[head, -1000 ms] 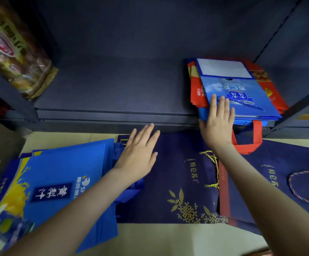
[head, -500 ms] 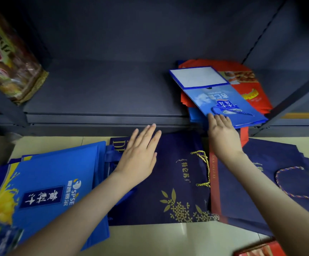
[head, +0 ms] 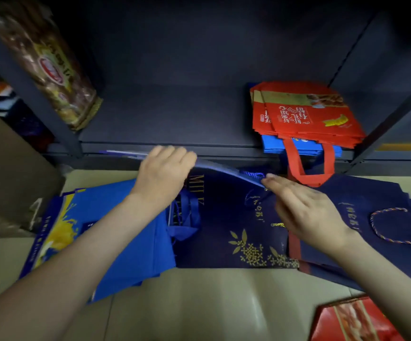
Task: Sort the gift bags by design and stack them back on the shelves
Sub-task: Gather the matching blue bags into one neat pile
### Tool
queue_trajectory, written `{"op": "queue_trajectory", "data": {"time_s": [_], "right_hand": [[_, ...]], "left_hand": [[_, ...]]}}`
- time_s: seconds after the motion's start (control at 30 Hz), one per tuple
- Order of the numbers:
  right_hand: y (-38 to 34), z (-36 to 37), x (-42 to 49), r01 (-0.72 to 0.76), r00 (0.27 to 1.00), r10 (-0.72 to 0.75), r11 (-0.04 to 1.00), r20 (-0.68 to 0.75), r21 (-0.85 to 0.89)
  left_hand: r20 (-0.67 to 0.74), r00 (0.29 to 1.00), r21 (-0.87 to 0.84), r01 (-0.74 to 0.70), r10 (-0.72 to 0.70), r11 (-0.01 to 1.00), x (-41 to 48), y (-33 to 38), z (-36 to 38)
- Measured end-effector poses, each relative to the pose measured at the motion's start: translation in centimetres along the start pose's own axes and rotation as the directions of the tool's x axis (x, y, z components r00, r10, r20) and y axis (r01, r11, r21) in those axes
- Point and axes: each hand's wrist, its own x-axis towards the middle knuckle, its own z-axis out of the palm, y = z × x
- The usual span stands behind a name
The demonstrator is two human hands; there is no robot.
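Carrying red gift bags (head: 307,116) at its right end, the shelf (head: 162,119) stands above navy bags (head: 236,212) on the floor (head: 199,303). Left hand (head: 162,175) fingers curl over a blue bag (head: 224,169) along the shelf's front edge; right hand (head: 305,207) fingers, pressed together, apparently touch its other end.

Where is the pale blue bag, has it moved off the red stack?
Yes. The pale blue bag left the red bags, moving leftward, out past the shelf edge; left hand grips it, right hand touches its corner.
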Motion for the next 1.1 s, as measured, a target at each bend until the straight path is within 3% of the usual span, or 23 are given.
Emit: {"op": "queue_trajectory", "data": {"time_s": [0.17, 0.27, 0.4, 0.47, 0.53, 0.67, 0.77, 0.87, 0.97, 1.1], "right_hand": [[-5.7, 2.9, 3.3, -0.109, 0.968, 0.119, 0.992, 0.221, -0.057], [-8.9, 4.3, 5.1, -0.147, 0.917, 0.172, 0.984, 0.359, -0.096], [-7.9, 4.3, 4.1, -0.245, 0.856, 0.250, 0.967, 0.453, -0.071], [-6.2, 3.8, 3.2, -0.311, 0.864, 0.307, 0.949, 0.399, -0.055], [-5.1, 3.4, 2.3, -0.293, 0.883, 0.299, 0.953, 0.362, -0.072], [-3.3, 2.3, 1.0, -0.271, 0.914, 0.269, 0.962, 0.304, -0.037], [-2.6, 1.1, 0.4, -0.307, 0.918, 0.294, 0.952, 0.267, 0.006], [-2.2, 0.2, -0.3, -0.326, 0.921, 0.309, 0.945, 0.238, 0.036], [-1.9, 0.1, -1.0, -0.254, 0.930, 0.248, 0.967, 0.270, -0.012], [-2.3, 1.5, -2.7, -0.056, 0.916, 0.107, 0.988, 0.388, -0.141]], "left_hand": [[0.032, 0.994, 0.053, -0.108, 0.106, 0.993, -3.4, 0.2, -3.5], [0.023, 0.992, -0.028, -0.122, 0.123, 0.992, -4.6, 0.6, -4.0], [0.228, 0.969, -0.177, 0.133, -0.091, 0.975, -10.4, 2.1, -5.3], [0.325, 0.939, -0.192, 0.184, -0.114, 0.964, -14.8, 3.0, -5.4], [0.435, 0.895, -0.090, 0.147, -0.093, 0.985, -19.2, 3.2, -4.5], [0.615, 0.749, 0.055, 0.269, -0.245, 0.961, -20.8, 2.4, -3.0], [0.451, 0.867, 0.046, 0.214, -0.211, 0.976, -19.6, 1.6, -2.5], [0.329, 0.908, 0.071, 0.250, -0.259, 0.966, -16.8, -1.3, -4.1], [0.285, 0.869, 0.118, 0.387, -0.404, 0.915, -14.0, -4.6, -6.5], [0.328, 0.757, 0.025, 0.590, -0.564, 0.807, -13.4, -6.9, -8.6]]}}
